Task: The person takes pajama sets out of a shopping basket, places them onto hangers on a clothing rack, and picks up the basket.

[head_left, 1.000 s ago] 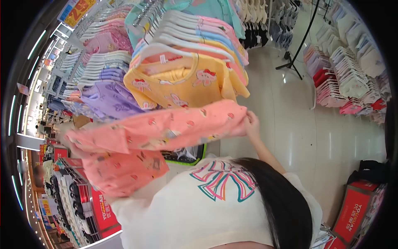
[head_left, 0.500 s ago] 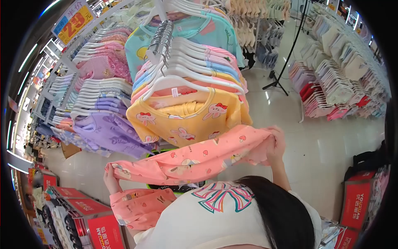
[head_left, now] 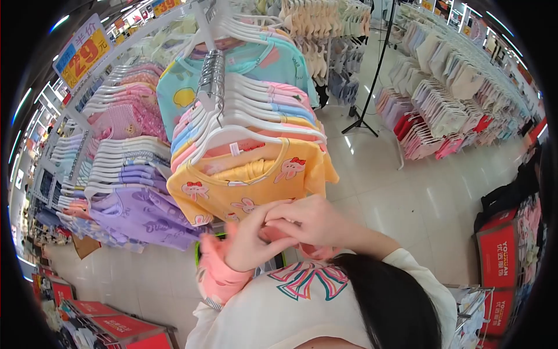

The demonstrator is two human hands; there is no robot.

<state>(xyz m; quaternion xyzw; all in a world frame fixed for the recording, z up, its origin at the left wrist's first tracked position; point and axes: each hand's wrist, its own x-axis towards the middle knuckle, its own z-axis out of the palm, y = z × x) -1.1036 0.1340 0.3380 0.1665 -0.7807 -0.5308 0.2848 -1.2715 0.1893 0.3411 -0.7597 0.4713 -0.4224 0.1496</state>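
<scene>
My two hands meet in front of my chest, just below a yellow bunny-print pajama top (head_left: 244, 195) on a white hanger. My left hand (head_left: 251, 239) curls around bunched pink printed pajama fabric (head_left: 224, 270), part of which hangs over my left wrist and forearm. My right hand (head_left: 317, 224) is closed over the left one's fingers, with a little pink cloth showing beneath it. Most of the gathered cloth is hidden by the hands. Which garment piece it is cannot be made out now.
Behind the yellow top runs a hanging rail (head_left: 212, 75) of pastel pajamas. Purple tops (head_left: 142, 218) hang to the left under a price sign (head_left: 84, 49). A black stand (head_left: 361, 122) and underwear racks (head_left: 447, 104) are at right. Red display boxes (head_left: 497, 256) line the lower right.
The pink garment was stretched wide between my hands; now it is bunched up and my hands have come together. My right hand has moved left. The view has shifted slightly.
</scene>
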